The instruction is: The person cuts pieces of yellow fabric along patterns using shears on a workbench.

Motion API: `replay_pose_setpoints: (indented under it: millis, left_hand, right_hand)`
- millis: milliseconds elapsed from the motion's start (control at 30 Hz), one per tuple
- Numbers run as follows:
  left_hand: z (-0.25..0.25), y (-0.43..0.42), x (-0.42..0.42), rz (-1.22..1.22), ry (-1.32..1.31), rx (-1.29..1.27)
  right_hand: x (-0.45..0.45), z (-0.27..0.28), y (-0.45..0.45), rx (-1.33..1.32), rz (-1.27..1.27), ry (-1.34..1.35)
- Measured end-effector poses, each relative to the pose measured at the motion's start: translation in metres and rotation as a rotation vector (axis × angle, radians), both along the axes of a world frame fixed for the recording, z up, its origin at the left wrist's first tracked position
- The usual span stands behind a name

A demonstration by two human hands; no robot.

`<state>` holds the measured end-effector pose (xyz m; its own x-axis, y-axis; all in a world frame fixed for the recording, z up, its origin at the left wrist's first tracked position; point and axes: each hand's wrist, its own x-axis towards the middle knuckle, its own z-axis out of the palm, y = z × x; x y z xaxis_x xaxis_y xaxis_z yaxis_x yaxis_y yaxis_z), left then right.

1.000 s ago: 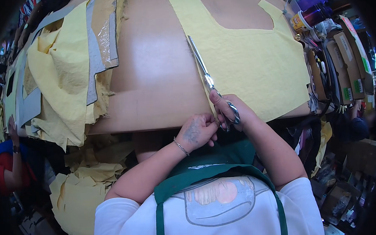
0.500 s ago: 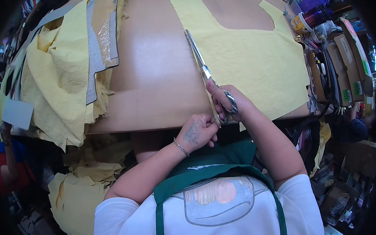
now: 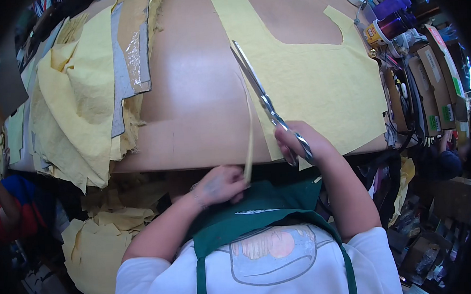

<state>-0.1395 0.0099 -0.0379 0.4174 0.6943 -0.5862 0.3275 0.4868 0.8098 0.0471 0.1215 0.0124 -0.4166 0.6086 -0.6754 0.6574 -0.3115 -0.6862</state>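
Observation:
My right hand [image 3: 305, 139] is closed round the handles of large metal scissors [image 3: 265, 99], whose blades point away from me and are slightly parted. Beneath the scissors lies a large yellow fabric piece [image 3: 312, 84] with a curved cut-out at its far side. My left hand [image 3: 221, 185], below the table's front edge, is closed on one end of a narrow yellow fabric strip [image 3: 250, 146]. From there the strip runs up over the edge onto the tabletop, apart from the large piece.
On the left, yellow cloth [image 3: 76, 107] is heaped beside a cardboard pattern [image 3: 129, 51]. More yellow fabric [image 3: 94, 255] lies below the table at left. Bottles [image 3: 396, 21], a small tub [image 3: 374, 33] and cardboard boxes [image 3: 424, 92] crowd the right edge. A person in red and blue [image 3: 17, 206] is at far left.
The strip has come away from the fabric's left edge as my left hand moved down and left. My right hand and the scissors have shifted slightly right and toward me.

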Motion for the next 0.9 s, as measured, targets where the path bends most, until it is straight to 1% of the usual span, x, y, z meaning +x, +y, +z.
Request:
replay_pose_setpoints:
  millis: [33,67,100,133,167,200,233,267,300,333,367,433,467,533,600,667,733,800,833,867,900]
  left_hand:
    - [-0.007,-0.012,-0.02,-0.098,0.115,-0.022]
    - [-0.014,-0.024,-0.041,-0.14,0.289,-0.056]
    - [-0.031,-0.047,-0.064,-0.052,0.427,0.003]
    - [-0.055,-0.07,-0.089,-0.089,0.673,0.118]
    - [-0.069,-0.088,-0.109,-0.147,0.871,0.061]
    - [-0.082,-0.106,-0.128,-0.251,0.997,-0.038]
    - [-0.094,-0.125,-0.14,-0.232,1.054,-0.143]
    - [-0.106,-0.143,-0.147,-0.212,1.11,-0.247]
    - [-0.118,-0.158,-0.148,-0.245,1.113,-0.277]
    - [-0.125,-0.168,-0.15,-0.28,1.115,-0.303]
    - [-0.126,-0.169,-0.148,-0.27,1.151,-0.292]
    - [-0.127,-0.163,-0.133,-0.266,1.218,-0.26]
    - [-0.116,-0.149,-0.121,-0.237,1.23,-0.199]
    - [-0.073,-0.111,-0.09,-0.17,1.24,-0.084]
    - [-0.038,-0.081,-0.065,-0.089,1.091,0.345]
    - [-0.006,-0.05,-0.032,-0.095,0.844,0.894]
    - [0.013,-0.024,0.01,-0.11,0.823,1.131]
    - [0.02,-0.002,0.045,-0.16,0.817,1.26]
    - [0.021,0.009,0.062,-0.184,0.805,1.324]
    - [0.023,0.02,0.075,-0.148,0.783,1.37]
    - [0.02,0.027,0.08,-0.182,0.717,1.343]
  right_hand:
    - [0.012,0.006,-0.004,0.102,0.0,0.015]
    - [0.028,0.012,-0.009,0.2,-0.001,0.029]
    - [0.044,0.014,-0.014,0.295,-0.003,0.043]
    - [0.06,0.013,-0.016,0.381,-0.052,0.022]
    - [0.076,0.012,-0.019,0.466,-0.103,0.0]
    - [0.093,0.009,-0.022,0.472,-0.201,-0.049]
    - [0.107,0.005,-0.023,0.48,-0.3,-0.096]
    - [0.115,0.003,-0.025,0.574,-0.351,-0.209]
    - [0.123,0.0,-0.026,0.665,-0.407,-0.326]
    - [0.131,-0.005,-0.026,0.723,-0.43,-0.519]
    - [0.131,0.002,-0.026,0.719,-0.438,-0.674]
    - [0.149,-0.01,-0.03,0.779,-0.462,-0.759]
    - [0.156,-0.012,-0.033,0.772,-0.481,-0.761]
    - [0.172,-0.02,-0.039,0.774,-0.517,-0.767]
    - [0.181,-0.017,-0.046,0.746,-0.602,-0.718]
    - [0.188,-0.014,-0.049,0.693,-0.673,-0.713]
    - [0.196,-0.016,-0.054,0.711,-0.726,-0.64]
    - [0.208,-0.023,-0.06,0.733,-0.768,-0.557]
    - [0.21,-0.022,-0.063,0.736,-0.753,-0.558]
    - [0.209,-0.018,-0.068,0.718,-0.787,-0.5]
    - [0.209,-0.016,-0.074,0.7,-0.817,-0.438]
